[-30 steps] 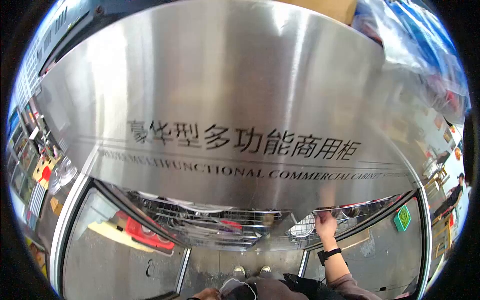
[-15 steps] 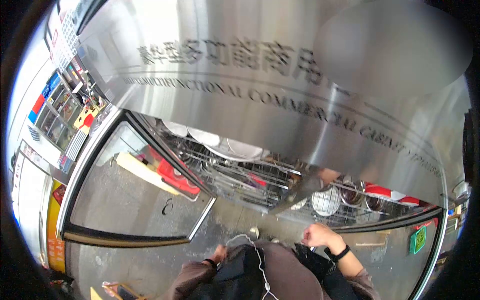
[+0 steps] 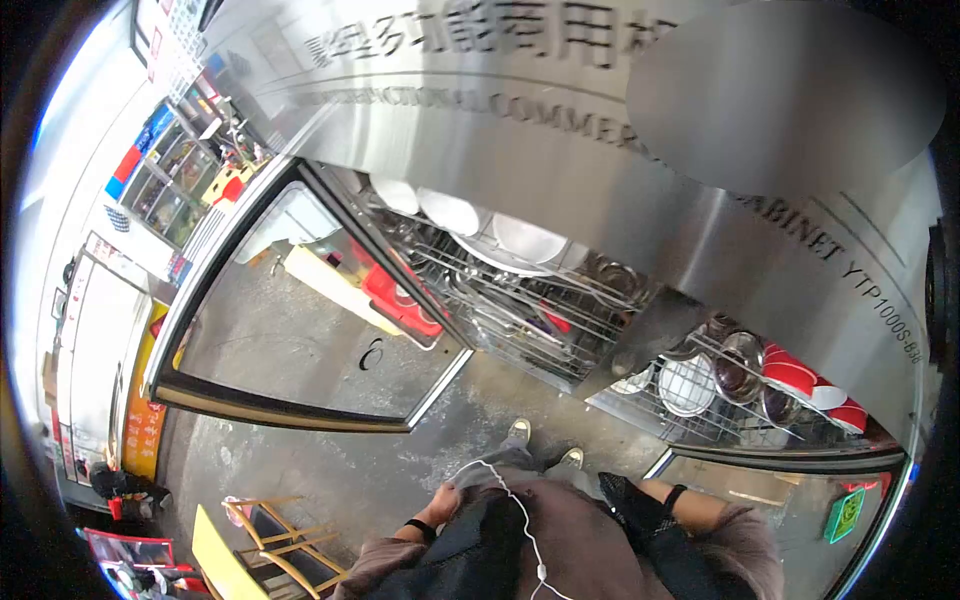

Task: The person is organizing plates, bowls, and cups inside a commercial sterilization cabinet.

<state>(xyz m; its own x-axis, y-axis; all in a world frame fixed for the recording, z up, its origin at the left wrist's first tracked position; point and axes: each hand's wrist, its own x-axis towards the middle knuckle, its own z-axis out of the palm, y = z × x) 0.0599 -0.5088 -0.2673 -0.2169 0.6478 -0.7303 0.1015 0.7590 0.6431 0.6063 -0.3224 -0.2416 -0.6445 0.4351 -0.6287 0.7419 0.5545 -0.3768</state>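
My left hand (image 3: 441,504) is low beside my body, with a dark band on its wrist. Its fingers look curled; what they hold, if anything, is too small to make out. A looped white cable (image 3: 518,530) runs close to that hand and down the front of my brown top (image 3: 580,535). On the right, a black garment flap (image 3: 637,510) covers my right hand, so its fingers are hidden; only the forearm (image 3: 697,507) with a black band shows. In front stands a steel commercial cabinet (image 3: 480,140) with both glass doors open, several white bowls (image 3: 448,212) on its racks.
The left glass door (image 3: 300,320) swings out over the floor. More dishes, a white plate (image 3: 687,386) and red bowls (image 3: 790,370), fill the right racks. A folding chair (image 3: 285,545) and a yellow tabletop (image 3: 215,555) are lower left. A green basket (image 3: 846,515) shows through the right door.
My right hand, bare and raised near the right racks before, is now lower behind the black flap. The view has shifted, showing more floor, my shoes and the chair.
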